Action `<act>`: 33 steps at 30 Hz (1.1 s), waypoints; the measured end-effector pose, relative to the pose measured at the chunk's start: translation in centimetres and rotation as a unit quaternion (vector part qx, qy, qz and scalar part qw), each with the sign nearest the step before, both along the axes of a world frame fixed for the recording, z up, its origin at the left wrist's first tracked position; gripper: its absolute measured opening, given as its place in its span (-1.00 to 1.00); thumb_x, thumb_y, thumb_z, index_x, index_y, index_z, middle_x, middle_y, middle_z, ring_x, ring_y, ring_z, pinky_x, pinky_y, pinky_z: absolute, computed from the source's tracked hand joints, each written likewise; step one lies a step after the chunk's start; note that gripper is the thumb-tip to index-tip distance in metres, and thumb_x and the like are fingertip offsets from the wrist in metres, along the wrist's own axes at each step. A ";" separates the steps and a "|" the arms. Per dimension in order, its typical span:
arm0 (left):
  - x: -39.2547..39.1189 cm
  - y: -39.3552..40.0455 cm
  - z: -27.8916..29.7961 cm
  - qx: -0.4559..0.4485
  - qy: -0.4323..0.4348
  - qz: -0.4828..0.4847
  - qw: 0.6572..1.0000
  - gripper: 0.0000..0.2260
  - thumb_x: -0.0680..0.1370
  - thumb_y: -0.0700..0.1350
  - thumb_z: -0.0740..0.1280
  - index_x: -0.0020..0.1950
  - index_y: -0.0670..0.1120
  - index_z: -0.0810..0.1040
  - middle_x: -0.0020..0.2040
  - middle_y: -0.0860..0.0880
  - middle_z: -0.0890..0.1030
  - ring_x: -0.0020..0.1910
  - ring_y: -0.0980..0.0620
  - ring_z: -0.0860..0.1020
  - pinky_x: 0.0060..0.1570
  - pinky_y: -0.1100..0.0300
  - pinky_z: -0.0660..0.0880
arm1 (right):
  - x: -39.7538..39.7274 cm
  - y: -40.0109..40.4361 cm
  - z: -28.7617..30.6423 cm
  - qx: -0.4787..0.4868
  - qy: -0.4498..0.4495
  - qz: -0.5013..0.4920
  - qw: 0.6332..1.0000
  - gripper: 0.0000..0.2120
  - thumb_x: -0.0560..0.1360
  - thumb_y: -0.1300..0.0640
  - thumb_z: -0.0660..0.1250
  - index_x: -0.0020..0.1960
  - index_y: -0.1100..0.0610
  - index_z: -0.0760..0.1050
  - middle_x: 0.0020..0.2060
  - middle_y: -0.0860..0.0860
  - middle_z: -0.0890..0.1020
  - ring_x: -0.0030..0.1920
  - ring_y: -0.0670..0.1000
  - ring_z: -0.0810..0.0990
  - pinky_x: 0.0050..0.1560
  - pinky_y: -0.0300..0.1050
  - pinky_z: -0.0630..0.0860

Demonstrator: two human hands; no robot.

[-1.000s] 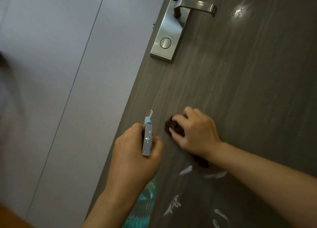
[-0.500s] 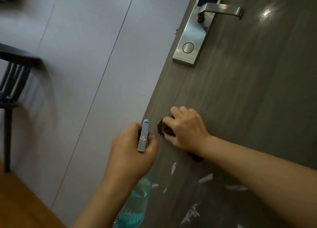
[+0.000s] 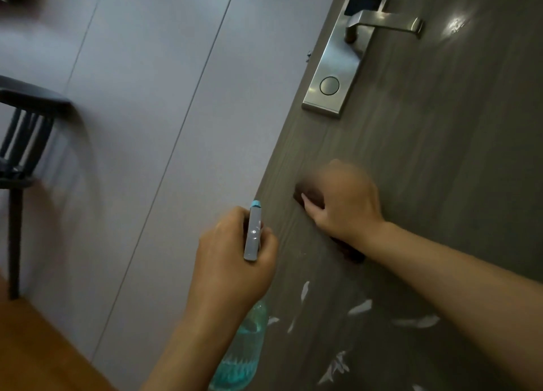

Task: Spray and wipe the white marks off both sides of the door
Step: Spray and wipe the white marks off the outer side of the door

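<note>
A: While my right hand presses the dark cloth to the door, list what you hold, item by item.

B: Item one, right hand: fingers curled over the cloth, gripping it flat against the wood. Blurred, so mid-stroke by my reckoning. Item two, left hand: wrapped round the head of the spray bottle, nozzle up, blue liquid showing below my wrist. It hangs just beside the door's edge, not touching it as far as I can tell.

A: Changes against a second ago?

B: Cloth and right hand: shifted a little up the panel, away from the marks. Bottle: the trigger that stood out past the nozzle a second ago is no longer seen, hidden or drawn in. View: swung left, so a chair now shows by the wall.

A: Meaning for the job?

B: The patch under the cloth shows no white. This side is far from done, though.

A: Location of the white marks?

B: Below my right wrist, scattered down the panel, several streaks, near the bottle's body and well below the handle plate. The cloth sits above them, apart. Next wipe, I judge, must travel down to them. Other side of the door: not in view.
</note>
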State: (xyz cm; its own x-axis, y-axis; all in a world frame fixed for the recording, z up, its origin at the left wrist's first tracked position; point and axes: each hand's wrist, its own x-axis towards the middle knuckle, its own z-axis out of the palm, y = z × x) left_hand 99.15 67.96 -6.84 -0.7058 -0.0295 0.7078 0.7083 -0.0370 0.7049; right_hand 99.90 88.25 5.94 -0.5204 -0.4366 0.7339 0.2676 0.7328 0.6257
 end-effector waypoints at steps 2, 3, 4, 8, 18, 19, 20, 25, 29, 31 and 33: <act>-0.1 0.3 0.0 -0.001 0.005 0.002 1.000 -0.82 0.60 -0.10 0.42 -0.17 -0.02 0.50 -0.35 0.01 0.51 -0.45 0.08 0.45 -0.48 0.28 0.42 | 0.0 0.2 -0.4 -0.014 0.003 0.005 1.000 -0.65 0.48 -0.18 0.40 0.05 0.09 0.60 -0.08 0.09 0.48 -0.19 0.14 0.48 -0.26 0.02 0.49; 0.0 0.5 -0.1 -0.003 0.007 -0.001 1.000 -0.82 0.60 -0.09 0.42 -0.17 -0.01 0.49 -0.34 0.01 0.51 -0.46 0.08 0.44 -0.47 0.28 0.43 | 0.3 0.3 -1.7 -0.004 -0.023 0.008 1.000 -0.65 0.47 -0.18 0.40 0.06 0.08 0.60 -0.07 0.09 0.49 -0.18 0.14 0.49 -0.26 0.02 0.49; 0.2 0.5 -0.1 -0.005 0.010 -0.005 1.000 -0.82 0.59 -0.08 0.42 -0.17 0.01 0.49 -0.34 0.02 0.51 -0.45 0.08 0.44 -0.46 0.28 0.43 | 0.7 0.5 -3.4 0.017 -0.064 0.008 0.998 -0.65 0.46 -0.18 0.40 0.06 0.07 0.60 -0.06 0.08 0.49 -0.18 0.13 0.49 -0.26 0.01 0.48; 0.8 0.4 0.2 -0.006 0.014 -0.012 1.000 -0.81 0.59 -0.06 0.42 -0.17 0.01 0.47 -0.34 0.03 0.50 -0.45 0.10 0.44 -0.46 0.29 0.40 | 2.2 0.6 -6.8 0.062 -0.200 -0.016 0.978 -0.69 0.45 -0.21 0.39 0.01 0.01 0.59 -0.09 0.02 0.48 -0.19 0.07 0.48 -0.26 -0.03 0.44; 0.6 1.1 -0.1 -0.006 0.011 -0.032 0.999 -0.80 0.61 -0.10 0.42 -0.19 -0.02 0.49 -0.35 -0.01 0.52 -0.40 0.15 0.49 -0.45 0.36 0.43 | 0.7 0.5 6.3 -0.076 0.053 0.035 0.995 -0.64 0.52 -0.20 0.35 0.10 0.07 0.64 -0.06 0.08 0.49 -0.13 0.17 0.54 -0.18 0.01 0.53; 0.5 1.3 -0.2 -0.006 0.011 -0.033 0.999 -0.80 0.60 -0.10 0.43 -0.19 -0.02 0.49 -0.36 0.00 0.52 -0.43 0.12 0.47 -0.46 0.35 0.42 | 0.3 0.3 5.8 -0.057 0.044 0.032 0.997 -0.64 0.51 -0.20 0.36 0.09 0.07 0.64 -0.06 0.08 0.50 -0.14 0.17 0.54 -0.20 0.01 0.54; 0.5 1.5 -0.3 -0.005 0.010 -0.033 0.999 -0.80 0.60 -0.10 0.43 -0.19 -0.01 0.49 -0.36 0.00 0.52 -0.46 0.09 0.45 -0.48 0.32 0.41 | 0.0 0.1 4.7 -0.036 0.025 0.031 0.999 -0.63 0.51 -0.20 0.35 0.09 0.07 0.64 -0.06 0.09 0.51 -0.15 0.17 0.55 -0.22 0.02 0.53; 1.1 1.8 0.1 0.000 0.018 -0.039 0.999 -0.79 0.58 -0.08 0.43 -0.21 -0.02 0.47 -0.39 0.02 0.49 -0.43 0.13 0.45 -0.50 0.29 0.38 | 1.6 -0.2 -4.2 0.037 -0.165 0.007 0.986 -0.68 0.42 -0.23 0.39 -0.05 0.01 0.59 -0.11 0.03 0.51 -0.24 0.09 0.51 -0.29 -0.05 0.45; 1.7 1.0 0.5 -0.005 0.035 -0.039 0.999 -0.79 0.59 -0.10 0.43 -0.20 -0.04 0.48 -0.39 -0.01 0.49 -0.43 0.10 0.45 -0.49 0.29 0.40 | 4.6 0.8 -6.1 0.021 -0.240 -0.023 0.970 -0.71 0.45 -0.23 0.38 -0.08 -0.01 0.56 -0.16 -0.02 0.48 -0.25 0.06 0.51 -0.30 -0.09 0.38; 1.8 0.8 0.8 -0.004 0.039 -0.033 0.999 -0.79 0.58 -0.10 0.43 -0.20 -0.06 0.49 -0.39 -0.01 0.49 -0.48 0.05 0.42 -0.50 0.25 0.40 | 4.8 0.6 -3.8 -0.027 -0.175 0.009 0.984 -0.70 0.48 -0.24 0.36 0.01 -0.03 0.61 -0.14 -0.02 0.48 -0.21 0.07 0.53 -0.26 -0.11 0.41; 1.7 0.8 0.9 -0.007 0.037 -0.017 0.999 -0.80 0.58 -0.09 0.42 -0.20 -0.07 0.49 -0.40 -0.02 0.49 -0.48 0.02 0.41 -0.49 0.20 0.39 | 4.0 -0.1 -0.4 -0.054 -0.088 0.045 0.994 -0.67 0.50 -0.22 0.35 0.09 -0.01 0.62 -0.09 0.02 0.50 -0.16 0.09 0.54 -0.23 -0.09 0.46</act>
